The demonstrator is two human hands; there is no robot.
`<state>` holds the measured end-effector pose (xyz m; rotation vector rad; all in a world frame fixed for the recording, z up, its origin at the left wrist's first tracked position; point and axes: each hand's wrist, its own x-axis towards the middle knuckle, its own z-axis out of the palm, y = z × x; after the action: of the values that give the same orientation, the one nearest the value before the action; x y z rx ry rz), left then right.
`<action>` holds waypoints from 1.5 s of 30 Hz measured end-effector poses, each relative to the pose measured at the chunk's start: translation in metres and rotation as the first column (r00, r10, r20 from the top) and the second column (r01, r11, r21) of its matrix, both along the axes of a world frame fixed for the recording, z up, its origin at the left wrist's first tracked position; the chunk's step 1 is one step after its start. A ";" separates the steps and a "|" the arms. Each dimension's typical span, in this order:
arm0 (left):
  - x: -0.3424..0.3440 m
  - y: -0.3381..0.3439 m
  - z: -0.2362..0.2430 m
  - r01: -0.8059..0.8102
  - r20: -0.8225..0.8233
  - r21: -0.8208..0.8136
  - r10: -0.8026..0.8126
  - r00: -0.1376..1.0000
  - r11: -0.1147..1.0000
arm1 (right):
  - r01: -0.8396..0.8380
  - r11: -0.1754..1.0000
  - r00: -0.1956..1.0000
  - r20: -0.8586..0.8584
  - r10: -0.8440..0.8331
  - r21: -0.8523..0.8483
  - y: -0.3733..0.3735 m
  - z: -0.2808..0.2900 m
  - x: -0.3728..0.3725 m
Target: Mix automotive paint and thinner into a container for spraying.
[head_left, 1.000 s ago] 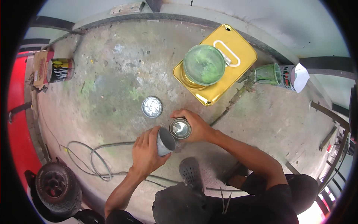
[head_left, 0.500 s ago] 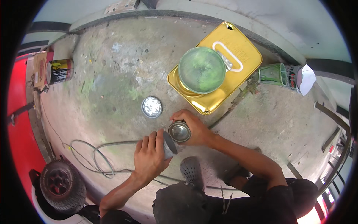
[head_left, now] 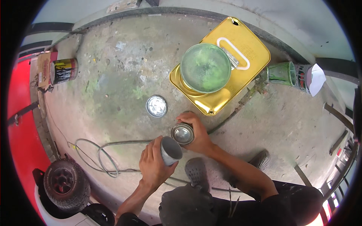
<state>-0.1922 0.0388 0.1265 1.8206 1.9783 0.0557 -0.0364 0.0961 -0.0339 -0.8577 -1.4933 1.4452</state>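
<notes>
My left hand (head_left: 154, 161) is wrapped round a grey cup (head_left: 171, 149), whose open mouth now faces up and toward the right. Just beside it, my right hand (head_left: 197, 132) grips a small round metal can (head_left: 182, 133) with a shiny silver top. Cup and can are close together; whether they touch I cannot tell. Beyond them on the concrete lies a round silver lid (head_left: 156, 106). Farther off stands a gold rectangular tin (head_left: 245, 49) with a white handle, and a round, green-stained translucent container (head_left: 206, 68) sits on its top.
Green-smeared cups (head_left: 281, 74) lie on their side at the right. A paint-streaked can (head_left: 65, 71) stands by a cardboard box (head_left: 44, 69) at the far left. A hose (head_left: 113, 143) loops over the floor, near a black wheel (head_left: 67, 184).
My left hand has tipped the grey cup more upright, so its inside shows. The right hand still holds the metal can in nearly the same place. The view has shifted slightly.
</notes>
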 end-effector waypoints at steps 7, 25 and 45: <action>0.003 -0.004 0.000 -0.015 -0.047 0.014 0.015 0.999 1.000 | 0.040 0.998 0.999 -0.020 -0.041 -0.043 -0.008 -0.006 -0.003; 0.020 0.013 0.004 0.101 -0.199 -0.006 -0.100 0.975 0.995 | 0.068 0.998 0.992 0.102 -0.070 0.016 -0.008 0.009 -0.005; -0.008 0.010 -0.011 -0.379 0.369 -0.194 0.425 0.826 0.905 | 0.167 0.974 0.985 0.014 -0.171 0.156 -0.001 -0.002 -0.012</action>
<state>-0.2005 0.0488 0.1153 1.1704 1.9734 0.4111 -0.0488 0.0955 -0.0361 -0.8891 -1.4926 1.1821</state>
